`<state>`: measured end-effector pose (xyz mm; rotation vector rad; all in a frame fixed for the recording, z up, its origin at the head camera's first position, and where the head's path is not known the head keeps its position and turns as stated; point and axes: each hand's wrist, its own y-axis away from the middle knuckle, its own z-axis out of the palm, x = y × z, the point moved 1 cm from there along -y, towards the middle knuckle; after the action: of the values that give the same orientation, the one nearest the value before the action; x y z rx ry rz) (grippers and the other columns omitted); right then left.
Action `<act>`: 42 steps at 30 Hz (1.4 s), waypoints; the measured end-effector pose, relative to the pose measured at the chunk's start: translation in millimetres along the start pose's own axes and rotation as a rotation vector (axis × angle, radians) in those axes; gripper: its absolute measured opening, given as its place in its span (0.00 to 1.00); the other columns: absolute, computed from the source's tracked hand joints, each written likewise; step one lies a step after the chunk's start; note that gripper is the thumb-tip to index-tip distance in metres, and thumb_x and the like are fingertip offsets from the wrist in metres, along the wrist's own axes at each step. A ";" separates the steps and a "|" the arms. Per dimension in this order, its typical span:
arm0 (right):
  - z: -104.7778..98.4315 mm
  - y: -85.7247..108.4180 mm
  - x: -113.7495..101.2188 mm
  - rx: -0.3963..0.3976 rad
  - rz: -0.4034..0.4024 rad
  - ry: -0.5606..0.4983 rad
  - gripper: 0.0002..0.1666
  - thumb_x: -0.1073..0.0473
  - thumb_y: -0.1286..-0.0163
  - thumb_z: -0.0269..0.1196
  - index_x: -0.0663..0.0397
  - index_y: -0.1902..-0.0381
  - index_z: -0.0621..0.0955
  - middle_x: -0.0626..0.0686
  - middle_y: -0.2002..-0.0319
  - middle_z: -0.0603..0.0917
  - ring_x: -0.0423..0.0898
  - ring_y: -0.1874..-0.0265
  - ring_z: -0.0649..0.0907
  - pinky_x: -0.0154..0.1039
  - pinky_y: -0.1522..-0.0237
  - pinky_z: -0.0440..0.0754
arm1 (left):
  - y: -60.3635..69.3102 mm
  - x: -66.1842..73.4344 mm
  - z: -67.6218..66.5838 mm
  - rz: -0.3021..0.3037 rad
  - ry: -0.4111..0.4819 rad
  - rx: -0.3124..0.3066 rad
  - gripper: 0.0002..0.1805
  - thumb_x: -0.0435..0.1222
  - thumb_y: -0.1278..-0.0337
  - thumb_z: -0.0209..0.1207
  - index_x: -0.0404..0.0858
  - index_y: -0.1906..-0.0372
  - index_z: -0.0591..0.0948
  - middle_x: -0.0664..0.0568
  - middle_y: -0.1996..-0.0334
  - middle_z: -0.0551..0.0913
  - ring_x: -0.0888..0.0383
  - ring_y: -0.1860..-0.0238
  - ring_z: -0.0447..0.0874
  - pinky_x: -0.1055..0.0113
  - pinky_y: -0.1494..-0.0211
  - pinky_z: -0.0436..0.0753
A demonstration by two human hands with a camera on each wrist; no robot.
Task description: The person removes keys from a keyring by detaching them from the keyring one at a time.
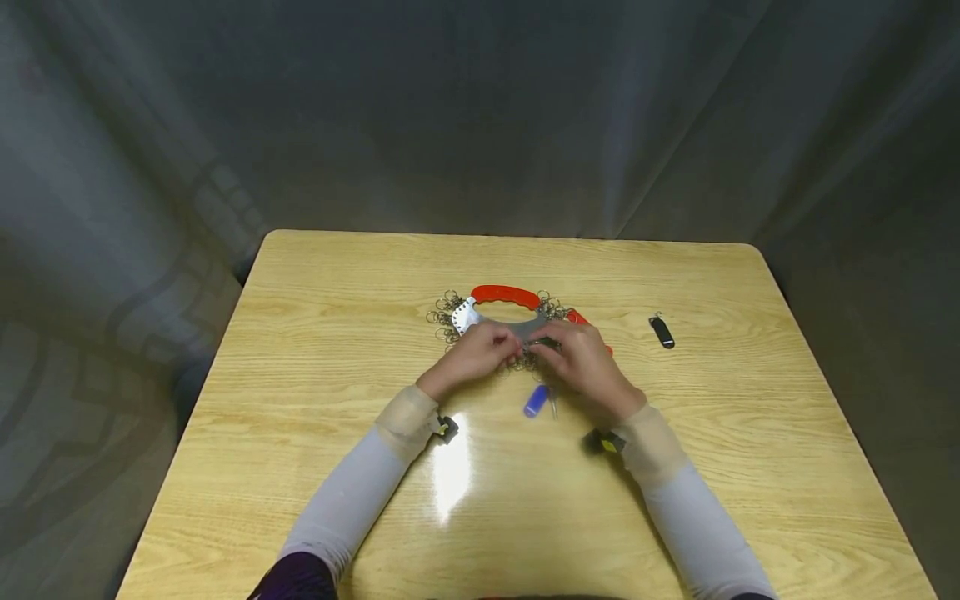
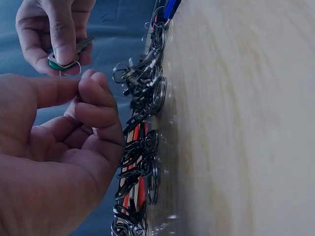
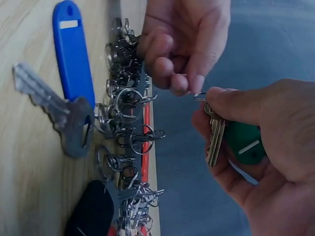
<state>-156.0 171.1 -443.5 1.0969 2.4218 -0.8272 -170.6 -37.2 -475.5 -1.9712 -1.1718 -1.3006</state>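
In the right wrist view, the right hand (image 3: 275, 142) pinches a small metal ring (image 3: 200, 97) between thumb and finger; a brass key (image 3: 215, 137) and a green tag (image 3: 246, 142) hang from it against the fingers. Close beside it, the left hand (image 3: 189, 39) has its thumb and fingertip together at the ring; whether it grips the ring is unclear. In the head view both hands, left (image 1: 480, 352) and right (image 1: 585, 362), are over the lower edge of a grey plate (image 1: 467, 315) with a red handle (image 1: 506, 294), ringed with metal clips and split rings (image 1: 448, 302).
A blue tag (image 1: 536, 401) with a key (image 1: 553, 405) lies on the table (image 1: 337, 333), nearer the person than the plate. Toward the right lies a black tag (image 1: 663, 332). Another red piece (image 1: 576, 317) shows beside the right hand. Dark curtains (image 1: 450, 117) hang behind the table.
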 end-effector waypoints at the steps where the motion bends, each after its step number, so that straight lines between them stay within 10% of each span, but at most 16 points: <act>1: -0.9 -0.4 -0.4 0.005 -0.005 0.000 0.08 0.69 0.34 0.74 0.64 0.57 0.89 0.58 0.58 0.92 0.54 0.59 0.91 0.50 0.54 0.90 | 0.4 0.0 -0.1 -0.003 -0.003 -0.001 0.15 0.36 0.19 0.54 0.32 0.61 0.86 0.44 0.71 0.86 0.60 0.76 0.77 0.75 0.75 0.75; 10: -8.8 -3.2 12.1 -0.010 0.210 -0.092 0.12 0.64 0.35 0.77 0.63 0.55 0.91 0.57 0.57 0.93 0.48 0.66 0.88 0.38 0.60 0.86 | 3.6 0.8 -2.2 -0.011 -0.007 -0.006 0.13 0.35 0.20 0.55 0.31 0.61 0.84 0.41 0.70 0.85 0.63 0.78 0.73 0.76 0.77 0.71; 19: -15.6 2.2 29.0 -0.091 0.675 -0.563 0.21 0.68 0.29 0.70 0.65 0.39 0.84 0.65 0.50 0.89 0.57 0.57 0.91 0.40 0.59 0.90 | 3.4 4.5 -3.4 -0.004 -0.013 -0.017 0.12 0.35 0.20 0.56 0.31 0.58 0.85 0.41 0.68 0.86 0.63 0.76 0.74 0.75 0.75 0.74; 32: -65.3 28.0 59.8 -0.011 0.683 -0.316 0.14 0.66 0.25 0.67 0.68 0.46 0.86 0.67 0.52 0.90 0.47 0.62 0.89 0.35 0.63 0.88 | 2.7 7.6 -2.5 0.040 -0.057 -0.076 0.12 0.36 0.20 0.56 0.31 0.53 0.86 0.41 0.65 0.87 0.54 0.70 0.82 0.73 0.69 0.80; 42: -135.6 64.2 119.8 0.039 0.884 -0.235 0.24 0.52 0.22 0.67 0.65 0.39 0.83 0.29 0.66 0.86 0.30 0.65 0.84 0.32 0.60 0.87 | 3.8 8.3 -3.1 0.046 -0.079 -0.100 0.13 0.37 0.19 0.55 0.33 0.54 0.86 0.42 0.66 0.87 0.63 0.74 0.77 0.74 0.71 0.77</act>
<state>-193.4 358.6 -426.5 1.7503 1.4768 -0.6311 -167.4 -38.4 -466.6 -2.1261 -1.1101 -1.2920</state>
